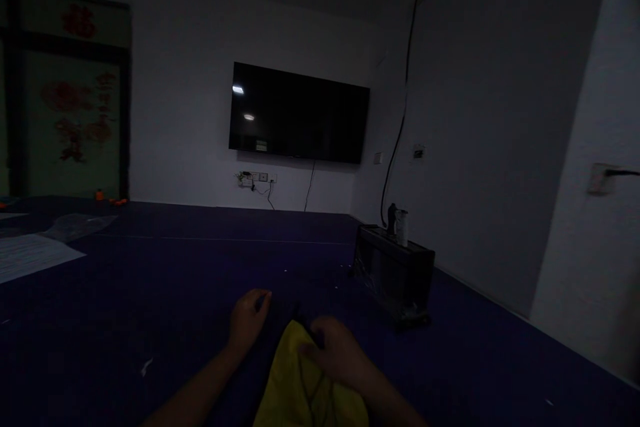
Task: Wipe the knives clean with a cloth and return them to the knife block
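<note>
A yellow cloth [290,380] with dark lines and a dark upper tip hangs at the bottom middle of the head view; its lower part runs out of the frame. My right hand [337,350] is closed on its upper right side, thumb lying over the fabric. To the left, apart from the cloth, my left hand [247,320] is raised with thumb and fingertips drawn together in a pinch. Whether anything thin sits between those fingertips is too dark to make out.
A dark box-shaped heater or case [395,273] stands on the blue floor [200,280] at right, with a light bottle [402,227] on top. White paper [35,257] and clear plastic [80,225] lie left. A television [300,113] hangs on the far wall.
</note>
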Demonstrator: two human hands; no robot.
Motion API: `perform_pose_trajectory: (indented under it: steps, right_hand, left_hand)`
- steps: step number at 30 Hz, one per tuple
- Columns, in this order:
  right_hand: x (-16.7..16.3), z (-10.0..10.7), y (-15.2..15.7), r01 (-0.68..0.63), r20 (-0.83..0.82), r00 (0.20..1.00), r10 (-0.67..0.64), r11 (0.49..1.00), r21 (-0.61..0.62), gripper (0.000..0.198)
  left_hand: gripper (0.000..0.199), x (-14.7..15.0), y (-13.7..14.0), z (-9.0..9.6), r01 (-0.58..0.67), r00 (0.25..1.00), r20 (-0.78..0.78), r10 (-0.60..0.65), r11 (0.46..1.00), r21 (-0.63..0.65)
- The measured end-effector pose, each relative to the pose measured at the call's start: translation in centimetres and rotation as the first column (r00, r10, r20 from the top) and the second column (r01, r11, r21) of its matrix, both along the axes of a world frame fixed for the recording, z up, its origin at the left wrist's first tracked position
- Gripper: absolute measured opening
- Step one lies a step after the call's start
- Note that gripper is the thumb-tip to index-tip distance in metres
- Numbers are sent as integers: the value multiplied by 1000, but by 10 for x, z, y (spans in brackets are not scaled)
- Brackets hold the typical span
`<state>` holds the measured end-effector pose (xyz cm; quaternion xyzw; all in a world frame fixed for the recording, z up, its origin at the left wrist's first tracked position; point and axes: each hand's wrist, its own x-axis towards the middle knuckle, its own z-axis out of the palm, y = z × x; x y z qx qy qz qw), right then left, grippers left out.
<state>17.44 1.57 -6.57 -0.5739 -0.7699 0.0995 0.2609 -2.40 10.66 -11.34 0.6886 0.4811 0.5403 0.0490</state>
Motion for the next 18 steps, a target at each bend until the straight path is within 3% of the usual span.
perform_pose_trajectory:
  steps: [2,4,6,7,8,9,10,11,13,14,15,16,18]
  right_hand:
    - [22,18,-7,19,-89,996,-18,1000,8,31]
    - [48,39,-20,98,-358,930,-84,995,22,37]
    - [77,60,-37,249,-504,843,-190,967,51,42]
    - [91,70,-46,364,-550,792,-265,928,76,45]
    - [104,79,-55,505,-573,742,-349,853,135,47]
    - [117,87,-63,646,-567,693,-444,732,216,47]
    - [128,92,-69,766,-553,624,-552,574,290,49]
    - [137,95,-73,816,-552,577,-602,457,354,49]
    - [154,92,-72,864,-550,495,-673,311,396,47]
    - [160,86,-67,877,-551,467,-691,282,390,45]
    - [165,78,-59,886,-545,451,-706,279,371,45]
    - [169,67,-50,882,-521,465,-716,327,339,45]
    - [174,41,-28,833,-559,540,-629,493,250,40]
  left_hand:
    - [42,0,0,-1,6,1000,-5,-6,1000,-7]
    - [41,1,-1,-1,18,1000,-11,-18,1000,-14]
    - [40,2,-2,0,33,999,-20,-33,999,-22]
    - [39,2,-2,0,38,999,-23,-38,999,-24]
    - [39,3,-2,0,42,999,-27,-42,999,-28]
    - [39,3,-3,1,44,999,-30,-45,999,-30]
    - [39,4,-3,2,46,998,-33,-48,998,-33]
    - [39,4,-4,2,48,998,-35,-49,998,-35]
    - [39,5,-5,3,51,998,-41,-53,998,-41]
    - [40,5,-5,3,52,998,-44,-54,998,-44]
    - [40,4,-6,3,52,997,-47,-54,998,-47]
    - [40,4,-6,2,52,997,-51,-55,997,-49]
    - [40,3,-6,2,50,997,-59,-53,997,-51]
